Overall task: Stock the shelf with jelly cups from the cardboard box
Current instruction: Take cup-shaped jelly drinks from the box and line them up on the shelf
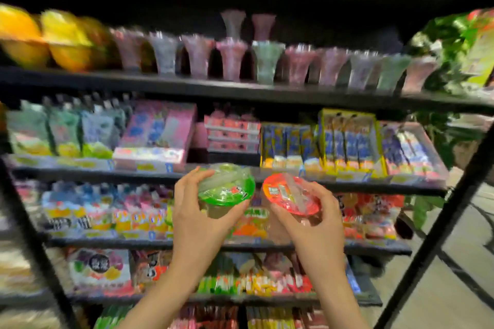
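Frame blurred by motion; small print unreadable. Black shelf [240, 93] unit fills the view, several tiers packed with bright snack packs.

Top tier, far left: yellow and orange bowl-shaped cups [40, 37], then a row of flared clear cups [232, 61] in pink, grey and green running right, 2 more stacked on top near the middle. Far right: green foil bags [459, 48].

Centre foreground, in front of the middle tiers: left hand [197, 211], grip closed around a green-lidded jelly cup [227, 187], thumb under the rim, fingers over the far-left edge, lid tilted toward the camera.

Just beside it, not touching: right hand [312, 219], grip closed around a red-lidded jelly cup [291, 193], fingers on the right rim, lid tilted left and toward the camera.

Both cups are held in the air, off any tier.
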